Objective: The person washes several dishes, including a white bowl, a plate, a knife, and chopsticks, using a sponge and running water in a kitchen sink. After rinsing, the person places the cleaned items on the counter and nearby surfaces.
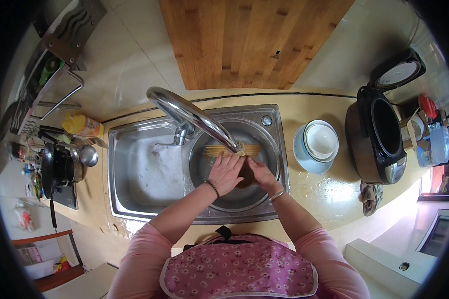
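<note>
Both hands are over the round right basin [205,187] of a steel double sink. My left hand [227,172] lies with its fingers stretched up under the spout of the chrome faucet [198,119], against a dark brown round object [248,178]. My right hand [261,173] holds the other side of that object, its fingertips near the spout's end. What the object is, I cannot tell; the hands cover part of it. Behind the fingers a bundle of wooden chopsticks [252,150] lies across the basin.
Stacked bowls on a light blue plate [318,170] stand right of the sink, near an open rice cooker [353,138]. A wooden board [239,45] leans behind the sink. At left are a yellow bottle [83,126], a ladle [88,156] and a wok [49,168].
</note>
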Motion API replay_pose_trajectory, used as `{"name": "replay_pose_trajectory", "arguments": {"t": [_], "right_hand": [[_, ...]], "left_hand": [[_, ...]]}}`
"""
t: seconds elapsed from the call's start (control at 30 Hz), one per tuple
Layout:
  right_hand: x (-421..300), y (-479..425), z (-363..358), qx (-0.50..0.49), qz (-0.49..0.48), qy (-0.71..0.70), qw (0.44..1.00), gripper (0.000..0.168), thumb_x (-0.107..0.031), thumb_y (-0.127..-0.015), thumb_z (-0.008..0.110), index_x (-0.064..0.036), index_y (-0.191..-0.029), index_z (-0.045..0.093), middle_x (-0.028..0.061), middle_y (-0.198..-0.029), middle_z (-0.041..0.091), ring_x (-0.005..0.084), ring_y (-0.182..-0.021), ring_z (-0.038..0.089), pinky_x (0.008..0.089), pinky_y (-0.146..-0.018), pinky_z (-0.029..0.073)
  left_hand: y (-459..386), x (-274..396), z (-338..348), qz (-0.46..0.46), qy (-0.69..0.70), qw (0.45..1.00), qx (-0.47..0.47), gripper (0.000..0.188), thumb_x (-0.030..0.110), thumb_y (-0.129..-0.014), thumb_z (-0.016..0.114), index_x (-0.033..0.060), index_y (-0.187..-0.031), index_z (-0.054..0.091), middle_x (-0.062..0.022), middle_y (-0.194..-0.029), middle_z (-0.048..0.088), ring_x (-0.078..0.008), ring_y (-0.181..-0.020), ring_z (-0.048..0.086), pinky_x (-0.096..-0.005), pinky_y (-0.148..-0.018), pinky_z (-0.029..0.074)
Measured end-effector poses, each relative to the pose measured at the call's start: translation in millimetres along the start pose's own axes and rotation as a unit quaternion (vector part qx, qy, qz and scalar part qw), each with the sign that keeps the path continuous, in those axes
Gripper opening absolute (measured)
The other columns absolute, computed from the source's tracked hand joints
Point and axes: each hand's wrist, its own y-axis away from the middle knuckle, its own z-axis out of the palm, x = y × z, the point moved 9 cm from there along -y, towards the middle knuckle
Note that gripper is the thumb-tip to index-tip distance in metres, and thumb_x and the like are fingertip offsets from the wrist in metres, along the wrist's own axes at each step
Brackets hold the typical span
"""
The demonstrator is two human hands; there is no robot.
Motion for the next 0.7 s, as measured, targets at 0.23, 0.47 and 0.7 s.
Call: {"name": "replay_pose_trajectory", "arguments": {"t": [0.23,0.47,0.7], "right_hand": [[4,-13,1,0.047,-0.169,-0.061,0.983,0.036,-0.030,-0.091,0.049,-0.001,-0.113,0.055,0.0057,-0.102,0.060,0.0119,-0.090,0.053,0.0250,-0.077,0.043],[15,-15,23,0.057,-0.273,-0.085,0.956,0.026,-0.019,-0.090,0.051,-0.003,-0.110,0.052,0.0062,-0.095,0.059,0.0177,-0.081,0.058,0.0316,-0.065,0.050],[-65,53,37,0.110,-0.399,0.560,0.717,0.041,-0.003,-0.068,0.057,-0.010,-0.109,0.054,0.0139,-0.092,0.061,0.0338,-0.074,0.060,0.0379,-0.067,0.049]], "left_hand": [[-4,-81,45,-0.287,0.155,0.945,0.018,0.028,0.017,-0.076,0.059,0.0049,-0.100,0.056,-0.0190,-0.078,0.062,-0.0345,-0.072,0.060,-0.0414,-0.062,0.048],[42,-55,91,-0.294,0.622,0.666,0.289,0.057,0.002,-0.077,0.055,0.0076,-0.129,0.033,-0.0213,-0.115,0.050,-0.0282,-0.108,0.052,-0.0319,-0.086,0.044],[37,-47,21,-0.170,0.259,0.948,0.073,0.065,0.000,-0.069,0.060,0.0104,-0.128,0.036,-0.0185,-0.116,0.049,-0.0380,-0.102,0.050,-0.0386,-0.086,0.044]]}}
